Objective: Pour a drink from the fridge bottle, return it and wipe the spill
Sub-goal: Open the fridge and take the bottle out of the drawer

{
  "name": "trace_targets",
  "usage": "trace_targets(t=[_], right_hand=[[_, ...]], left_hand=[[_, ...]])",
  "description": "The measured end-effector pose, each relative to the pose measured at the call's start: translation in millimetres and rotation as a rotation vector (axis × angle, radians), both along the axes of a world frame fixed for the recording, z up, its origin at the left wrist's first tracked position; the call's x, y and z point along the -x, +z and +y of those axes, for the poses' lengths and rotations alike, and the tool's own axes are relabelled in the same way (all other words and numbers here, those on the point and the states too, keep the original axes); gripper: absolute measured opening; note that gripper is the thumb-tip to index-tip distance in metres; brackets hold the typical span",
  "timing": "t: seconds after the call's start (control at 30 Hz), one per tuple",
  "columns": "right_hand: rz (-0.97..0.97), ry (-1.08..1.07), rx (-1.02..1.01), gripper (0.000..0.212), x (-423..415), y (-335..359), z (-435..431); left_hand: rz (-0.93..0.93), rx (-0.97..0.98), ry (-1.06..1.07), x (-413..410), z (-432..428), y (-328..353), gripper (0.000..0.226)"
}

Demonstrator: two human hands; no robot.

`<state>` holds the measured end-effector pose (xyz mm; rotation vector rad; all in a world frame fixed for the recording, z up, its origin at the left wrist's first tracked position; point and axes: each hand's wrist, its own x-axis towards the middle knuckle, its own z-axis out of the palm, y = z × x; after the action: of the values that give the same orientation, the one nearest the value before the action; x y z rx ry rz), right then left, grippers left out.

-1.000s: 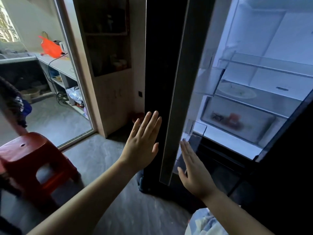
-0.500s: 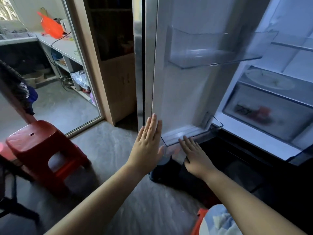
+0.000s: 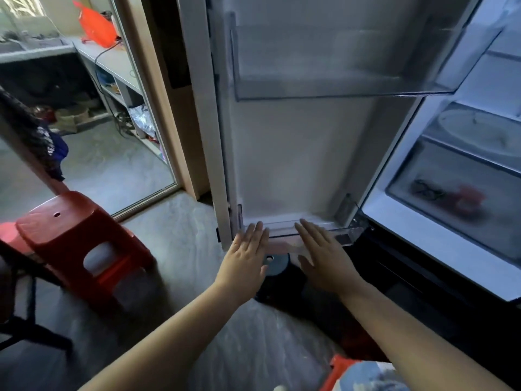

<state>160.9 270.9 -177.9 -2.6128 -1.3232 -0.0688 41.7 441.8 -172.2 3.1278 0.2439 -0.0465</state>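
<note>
The fridge door (image 3: 293,165) stands wide open and shows its white inner side. A clear upper door bin (image 3: 338,80) holds nothing I can see. My left hand (image 3: 245,261) and my right hand (image 3: 324,258) are flat, fingers apart, side by side at the rim of the lower door bin (image 3: 284,235). Neither hand holds anything. No bottle shows in the door bins. The lit fridge interior (image 3: 456,176) at right has glass shelves and a drawer with red and dark items.
A red plastic stool (image 3: 81,241) stands on the grey floor at left. A dark round object (image 3: 275,266) sits on the floor under the door. Behind a glass sliding door (image 3: 135,114) is a counter with an orange bag (image 3: 95,26). A dark chair frame is at far left.
The fridge door has swung open from edge-on to fully facing me. Both hands have dropped to the lower door bin and the view has moved closer.
</note>
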Motion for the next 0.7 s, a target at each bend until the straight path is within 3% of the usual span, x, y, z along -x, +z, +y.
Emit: trace_targets(t=[0.1, 0.17, 0.27, 0.57, 0.7], right_hand=[[-0.008, -0.144, 0.042, 0.067, -30, -5, -37], [-0.071, -0.072, 0.085, 0.067, -45, -10, -53], [-0.043, -0.007, 0.040, 0.062, -51, -12, -53], [0.016, 0.055, -0.012, 0.066, -57, -11, -61], [0.085, -0.167, -0.204, 0.059, -67, 4, -84]], left_hand=[[0.014, 0.004, 0.096, -10, -15, -7, 0.089], [-0.031, -0.009, 0.093, -18, -20, -6, 0.095], [-0.027, -0.042, 0.032, -36, -23, -3, 0.079], [0.035, -0.011, -0.089, -81, -43, -4, 0.067], [-0.037, 0.107, -0.182, -115, -64, 5, 0.070]])
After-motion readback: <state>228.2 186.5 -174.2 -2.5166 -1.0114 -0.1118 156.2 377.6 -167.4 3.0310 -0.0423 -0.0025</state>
